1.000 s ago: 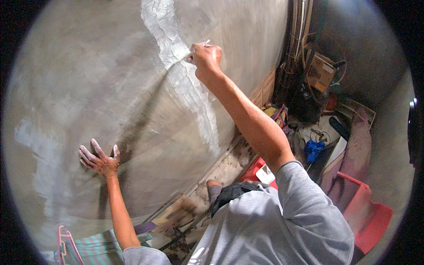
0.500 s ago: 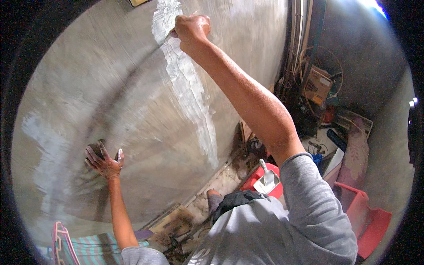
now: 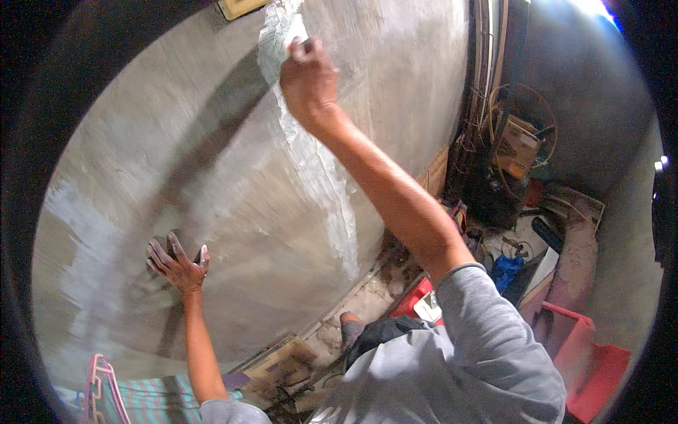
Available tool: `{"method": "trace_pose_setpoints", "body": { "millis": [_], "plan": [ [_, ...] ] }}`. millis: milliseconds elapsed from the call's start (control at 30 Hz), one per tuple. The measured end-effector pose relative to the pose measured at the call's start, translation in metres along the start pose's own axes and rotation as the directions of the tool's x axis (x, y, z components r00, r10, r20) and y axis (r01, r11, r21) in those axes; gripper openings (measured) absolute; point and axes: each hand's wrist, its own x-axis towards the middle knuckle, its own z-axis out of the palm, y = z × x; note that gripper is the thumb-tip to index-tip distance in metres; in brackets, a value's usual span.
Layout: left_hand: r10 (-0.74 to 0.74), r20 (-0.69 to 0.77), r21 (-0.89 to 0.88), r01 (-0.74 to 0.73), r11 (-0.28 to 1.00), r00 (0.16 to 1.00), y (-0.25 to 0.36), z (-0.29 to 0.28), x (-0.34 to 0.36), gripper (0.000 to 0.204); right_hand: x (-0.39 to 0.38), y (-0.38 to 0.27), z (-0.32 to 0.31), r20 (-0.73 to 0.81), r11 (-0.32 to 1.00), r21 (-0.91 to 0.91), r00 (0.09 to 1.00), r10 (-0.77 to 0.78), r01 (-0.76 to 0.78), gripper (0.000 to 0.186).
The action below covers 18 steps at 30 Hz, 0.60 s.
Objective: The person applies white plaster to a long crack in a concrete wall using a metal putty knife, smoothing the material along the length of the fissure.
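A long strip of wet white plaster (image 3: 321,187) runs down the grey wall (image 3: 233,191), thick and ridged in places. At its upper part my right hand (image 3: 309,81) is closed, with the fingers curled toward the wall; what it grips is hidden behind them. Lower on the left, my left hand (image 3: 182,268) rests on the wall with its fingers spread, holding nothing. White smears cover its fingertips. Beyond it a wide pale patch (image 3: 85,247) marks the wall.
A yellow-framed object (image 3: 240,7) is at the top edge. Below me are a pink plastic frame (image 3: 99,389), striped cloth (image 3: 152,399), flattened cardboard (image 3: 282,360) and a red container (image 3: 413,297). To the right lie a cardboard box (image 3: 519,148), blue plastic (image 3: 506,270) and a red bin (image 3: 600,374).
My right hand has turned at the wrist and shifted slightly down the strip. The left hand keeps its place on the wall. The whole view has moved a little.
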Motion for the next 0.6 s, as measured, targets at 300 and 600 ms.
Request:
{"method": "trace_pose_setpoints", "body": {
  "millis": [300,600],
  "plan": [
    [-0.004,0.006,0.017,0.004,1.000,1.000,-0.003,-0.002,-0.003,0.080,-0.062,-0.034,-0.008,0.205,0.977,0.211,0.976,-0.074,0.030,0.020],
    [-0.009,-0.006,0.025,0.010,1.000,1.000,0.005,-0.004,0.006,0.080,-0.002,0.037,-0.015,0.061,0.981,0.153,0.991,0.115,-0.124,0.026]
  ]
}}
